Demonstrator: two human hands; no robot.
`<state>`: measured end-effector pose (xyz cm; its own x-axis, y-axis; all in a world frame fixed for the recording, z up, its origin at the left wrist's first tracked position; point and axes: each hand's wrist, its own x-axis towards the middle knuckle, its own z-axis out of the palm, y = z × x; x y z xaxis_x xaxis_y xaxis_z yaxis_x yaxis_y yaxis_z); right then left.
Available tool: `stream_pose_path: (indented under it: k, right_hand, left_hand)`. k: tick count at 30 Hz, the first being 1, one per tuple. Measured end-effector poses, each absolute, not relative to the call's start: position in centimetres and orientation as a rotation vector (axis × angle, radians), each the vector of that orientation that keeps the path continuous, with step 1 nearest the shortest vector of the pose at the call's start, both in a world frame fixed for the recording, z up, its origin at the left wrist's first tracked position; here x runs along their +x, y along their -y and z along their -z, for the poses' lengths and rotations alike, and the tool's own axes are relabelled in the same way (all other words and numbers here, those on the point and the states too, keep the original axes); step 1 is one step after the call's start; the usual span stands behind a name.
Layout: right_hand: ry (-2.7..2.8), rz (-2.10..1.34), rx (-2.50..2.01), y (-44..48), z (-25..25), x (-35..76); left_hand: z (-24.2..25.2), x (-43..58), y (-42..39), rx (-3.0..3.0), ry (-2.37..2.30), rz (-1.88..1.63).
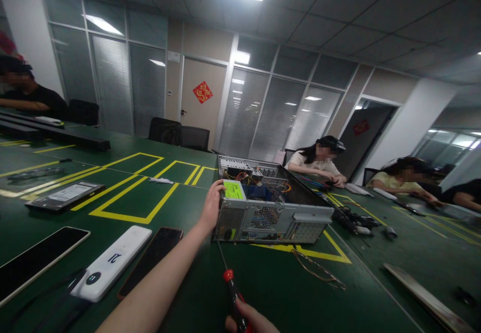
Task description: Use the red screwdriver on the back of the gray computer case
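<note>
An open computer case [270, 227] lies on its side on the green table, its rear panel facing me. Loose coloured wires and a power supply with a yellow-green label [233, 190] show inside it. My left hand [213, 206] grips the case's left edge beside the power supply, fingertips over the top. At the bottom of the view, my right hand [252, 319] is closed around the red and black handle of a screwdriver [233, 285]. The screwdriver's shaft points up to the case's lower left corner; whether its tip touches a screw is too small to tell.
Left of my arm lie a hard drive [67, 195], a white power bank [112, 263] with a cable, and dark phones. A thin wire [319, 270] lies before the case. Black cables [355, 220] and a metal strip [424, 295] are rightward. Other people sit around the table.
</note>
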<state>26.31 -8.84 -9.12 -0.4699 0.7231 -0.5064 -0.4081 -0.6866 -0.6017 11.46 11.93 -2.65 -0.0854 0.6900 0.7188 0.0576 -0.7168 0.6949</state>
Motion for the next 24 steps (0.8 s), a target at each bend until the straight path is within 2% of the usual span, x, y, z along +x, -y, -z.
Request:
stream_pose_path:
  k: [24]
  right_hand:
    - [0.421,-2.163,-1.052,8.8,7.8,25.8]
  left_hand:
    - [2.9,11.4,-12.1,1.748,-0.779,-1.863]
